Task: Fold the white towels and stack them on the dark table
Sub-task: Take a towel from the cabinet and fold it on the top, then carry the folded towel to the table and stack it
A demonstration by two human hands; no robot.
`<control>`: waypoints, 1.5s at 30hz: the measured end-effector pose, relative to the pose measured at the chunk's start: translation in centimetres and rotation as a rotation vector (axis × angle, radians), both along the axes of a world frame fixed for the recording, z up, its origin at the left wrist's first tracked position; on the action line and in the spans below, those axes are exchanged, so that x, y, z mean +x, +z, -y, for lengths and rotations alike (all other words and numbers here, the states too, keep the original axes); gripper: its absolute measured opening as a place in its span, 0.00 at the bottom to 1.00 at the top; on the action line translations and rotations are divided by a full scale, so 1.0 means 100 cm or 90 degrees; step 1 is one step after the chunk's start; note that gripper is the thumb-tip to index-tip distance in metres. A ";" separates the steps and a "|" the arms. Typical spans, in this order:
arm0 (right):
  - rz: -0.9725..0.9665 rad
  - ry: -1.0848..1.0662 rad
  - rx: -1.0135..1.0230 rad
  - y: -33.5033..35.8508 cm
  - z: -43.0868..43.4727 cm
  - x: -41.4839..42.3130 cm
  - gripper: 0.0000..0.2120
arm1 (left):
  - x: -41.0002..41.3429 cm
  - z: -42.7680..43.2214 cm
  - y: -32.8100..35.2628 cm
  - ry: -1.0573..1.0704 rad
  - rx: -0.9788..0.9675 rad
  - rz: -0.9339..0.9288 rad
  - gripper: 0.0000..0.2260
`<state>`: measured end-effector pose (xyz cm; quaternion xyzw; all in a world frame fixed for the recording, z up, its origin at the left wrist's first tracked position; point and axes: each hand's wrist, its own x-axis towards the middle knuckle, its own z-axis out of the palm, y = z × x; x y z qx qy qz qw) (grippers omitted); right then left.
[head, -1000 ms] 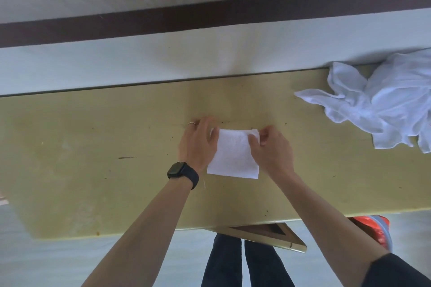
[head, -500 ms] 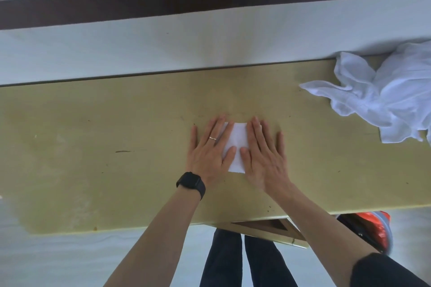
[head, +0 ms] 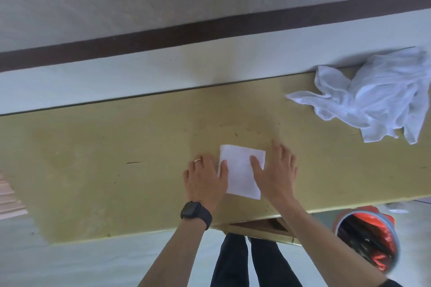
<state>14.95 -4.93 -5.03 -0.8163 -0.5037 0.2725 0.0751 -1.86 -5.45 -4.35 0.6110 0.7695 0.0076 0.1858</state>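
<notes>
**Yellowish table, one folded towel between two flat hands**

Yellowish table (head: 93, 170) is filling the middle of the view, running along a pale wall (head: 140, 77) that is carrying a dark stripe (head: 210, 28). Near the front edge, about mid-table, a towel (head: 241, 170) is lying flat on the top, folded into a small white rectangle.

Both hands are flanking it. The left hand (head: 205, 182) is lying flat on the table at the towel's left edge. Its fingers are straight and pointing away from the person, and its thumb is resting on the cloth; it is gripping nothing. It is wearing a ring (head: 197, 160), and a black watch (head: 194, 213) is sitting on the wrist. The right hand (head: 275, 172) is lying at the towel's right edge with its fingers spread wide and straight. Its thumb is pressing onto the cloth, and it too is holding nothing.

At the far right corner of the table a pile (head: 373, 100) of unfolded white towels is lying crumpled, well apart from the folded one. One corner of it is trailing toward the middle.

Below the front edge the person's legs (head: 233, 263) are showing in dark trousers. To their right a round bin (head: 368, 240) with a red and black liner is standing on the floor.
</notes>
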 end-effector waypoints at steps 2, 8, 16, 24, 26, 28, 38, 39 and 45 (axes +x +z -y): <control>-0.051 -0.070 -0.028 0.007 0.007 -0.005 0.27 | 0.009 -0.013 0.011 0.113 -0.081 0.086 0.19; -0.213 -0.266 -0.106 0.012 0.001 -0.011 0.13 | 0.027 -0.032 0.007 0.239 -0.189 0.234 0.12; -0.397 -0.223 -0.151 0.037 -0.010 0.012 0.06 | 0.025 -0.032 0.028 0.347 -0.225 0.453 0.12; -0.402 -0.012 0.043 0.132 0.012 0.025 0.04 | 0.003 -0.005 0.122 0.068 0.034 0.369 0.14; -0.385 0.026 0.120 0.163 0.017 0.022 0.04 | -0.002 0.003 0.147 0.039 0.100 0.361 0.15; -0.387 0.041 0.185 0.197 0.020 0.020 0.04 | -0.008 0.009 0.175 0.017 0.155 0.359 0.14; -0.465 0.226 0.357 0.333 0.043 0.010 0.07 | -0.046 0.087 0.335 0.118 0.272 0.605 0.06; -0.471 0.258 0.355 0.340 0.049 0.006 0.07 | -0.050 0.104 0.347 0.125 0.269 0.638 0.06; -0.536 0.427 0.290 0.352 0.118 -0.020 0.07 | -0.056 0.226 0.365 0.213 0.294 0.703 0.09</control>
